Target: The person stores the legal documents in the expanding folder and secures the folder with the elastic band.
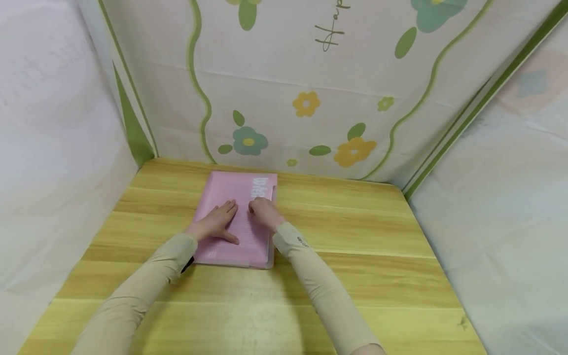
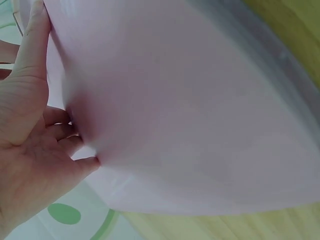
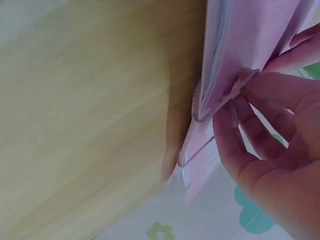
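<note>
A pink document folder (image 1: 232,188) with white lettering near its top right corner lies flat on the wooden table. My left hand (image 1: 217,223) rests on its cover with spread, straight fingers, and the left wrist view shows the fingertips pressing the pink surface. At the folder's right edge, my right hand (image 1: 265,213) has bent fingers. Up close in the right wrist view, its thumb and fingers pinch a thin pink elastic band (image 3: 220,105) that wraps round the folder's edge. Layered pale sheets show along that edge.
The wooden table (image 1: 355,231) reaches out on both sides of the folder and in front of it. A flower-patterned cloth wall (image 1: 275,118) stands behind the table, with white cloth sides (image 1: 501,197) to left and right.
</note>
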### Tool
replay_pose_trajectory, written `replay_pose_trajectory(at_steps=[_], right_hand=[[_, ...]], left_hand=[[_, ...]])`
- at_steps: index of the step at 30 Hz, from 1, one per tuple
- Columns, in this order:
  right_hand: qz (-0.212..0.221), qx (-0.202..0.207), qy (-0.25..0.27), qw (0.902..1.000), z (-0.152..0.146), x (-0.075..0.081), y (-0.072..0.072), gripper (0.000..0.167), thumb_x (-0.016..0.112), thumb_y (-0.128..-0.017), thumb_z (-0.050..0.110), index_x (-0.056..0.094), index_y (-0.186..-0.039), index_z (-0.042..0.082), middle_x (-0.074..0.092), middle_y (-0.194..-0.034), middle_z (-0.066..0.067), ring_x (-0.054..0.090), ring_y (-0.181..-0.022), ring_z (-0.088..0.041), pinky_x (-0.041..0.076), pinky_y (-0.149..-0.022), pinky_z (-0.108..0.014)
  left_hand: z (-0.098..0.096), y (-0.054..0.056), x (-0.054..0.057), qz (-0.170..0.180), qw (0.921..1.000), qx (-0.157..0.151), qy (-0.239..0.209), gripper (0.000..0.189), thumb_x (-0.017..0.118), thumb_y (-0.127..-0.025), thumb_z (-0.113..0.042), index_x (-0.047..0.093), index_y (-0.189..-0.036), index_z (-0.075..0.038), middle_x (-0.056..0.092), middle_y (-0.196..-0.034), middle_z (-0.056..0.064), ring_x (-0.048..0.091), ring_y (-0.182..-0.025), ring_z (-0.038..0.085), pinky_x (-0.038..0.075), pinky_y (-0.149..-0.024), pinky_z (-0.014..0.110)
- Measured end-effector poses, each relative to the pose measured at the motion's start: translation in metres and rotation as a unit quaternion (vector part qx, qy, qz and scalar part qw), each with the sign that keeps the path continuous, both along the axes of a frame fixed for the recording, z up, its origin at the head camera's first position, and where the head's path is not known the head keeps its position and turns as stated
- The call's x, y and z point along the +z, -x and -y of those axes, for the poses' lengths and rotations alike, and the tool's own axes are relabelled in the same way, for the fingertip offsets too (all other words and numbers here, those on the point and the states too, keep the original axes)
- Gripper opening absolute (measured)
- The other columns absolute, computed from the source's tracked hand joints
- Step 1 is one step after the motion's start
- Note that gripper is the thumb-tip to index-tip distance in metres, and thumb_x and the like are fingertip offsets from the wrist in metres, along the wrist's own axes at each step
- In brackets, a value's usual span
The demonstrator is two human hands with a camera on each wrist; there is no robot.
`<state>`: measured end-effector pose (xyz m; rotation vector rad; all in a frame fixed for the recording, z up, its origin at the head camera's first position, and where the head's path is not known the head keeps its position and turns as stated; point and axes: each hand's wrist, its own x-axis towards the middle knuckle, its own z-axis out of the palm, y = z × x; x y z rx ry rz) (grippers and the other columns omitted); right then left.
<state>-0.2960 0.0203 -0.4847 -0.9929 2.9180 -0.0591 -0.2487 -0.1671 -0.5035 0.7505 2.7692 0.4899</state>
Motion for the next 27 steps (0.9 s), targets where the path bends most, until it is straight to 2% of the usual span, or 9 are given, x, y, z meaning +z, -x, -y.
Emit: replay_pose_trajectory(at_steps=[7, 11, 19, 24, 27], right_hand=[[0.023, 0.001, -0.007, 0.9997, -0.006, 0.001, 0.004, 0.007, 0.069, -0.085, 0.007, 0.070, -0.092, 0.006, 0.073, -0.096, -0.008, 0.067, -0.093, -0.023, 0.053, -0.085, -0.032], [0.035, 0.002, -0.001, 0.9994, -0.016, 0.000, 0.002, 0.012, 0.069, -0.087, 0.008, 0.070, -0.099, 0.006, 0.069, -0.099, -0.008, 0.065, -0.094, -0.022, 0.053, -0.087, -0.031], [0.020, 0.005, 0.085, 0.9962, -0.031, -0.008, -0.010, 0.017, 0.066, -0.092, 0.012, 0.072, -0.107, 0.008, 0.069, -0.100, -0.008, 0.063, -0.093, -0.021, 0.053, -0.087, -0.030], [0.024, -0.003, 0.120, 0.9925, -0.043, -0.009, -0.023, 0.021, 0.066, -0.093, 0.015, 0.070, -0.111, 0.005, 0.069, -0.106, -0.010, 0.064, -0.098, -0.022, 0.054, -0.091, -0.033], [0.031, -0.018, 0.150, 0.9880, -0.054, -0.010, -0.031, 0.026, 0.065, -0.093, 0.015, 0.067, -0.116, 0.002, 0.067, -0.110, -0.013, 0.064, -0.100, -0.025, 0.054, -0.091, -0.036]], left_hand=[[-0.008, 0.001, 0.004, 0.003, 0.9999, -0.011, 0.000, 0.118, 0.083, -0.073, -0.050, 0.022, -0.148, 0.018, 0.017, -0.158, 0.038, 0.019, -0.148, 0.052, 0.021, -0.116, 0.069], [-0.010, 0.001, 0.004, 0.014, 0.9998, -0.012, -0.005, 0.118, 0.082, -0.074, -0.049, 0.020, -0.149, 0.017, 0.014, -0.159, 0.037, 0.016, -0.149, 0.051, 0.019, -0.117, 0.067], [0.001, 0.002, 0.004, 0.010, 0.9998, -0.007, -0.018, 0.117, 0.081, -0.074, -0.050, 0.020, -0.150, 0.016, 0.014, -0.159, 0.036, 0.016, -0.149, 0.051, 0.017, -0.119, 0.066], [0.006, -0.001, 0.003, 0.012, 0.9994, -0.007, -0.032, 0.109, 0.078, -0.080, -0.046, 0.022, -0.149, 0.017, 0.016, -0.158, 0.037, 0.018, -0.148, 0.052, 0.019, -0.119, 0.064], [0.010, -0.003, 0.002, -0.007, 0.9990, -0.004, -0.044, 0.100, 0.075, -0.084, -0.042, 0.025, -0.147, 0.018, 0.020, -0.156, 0.038, 0.021, -0.146, 0.053, 0.021, -0.119, 0.062]])
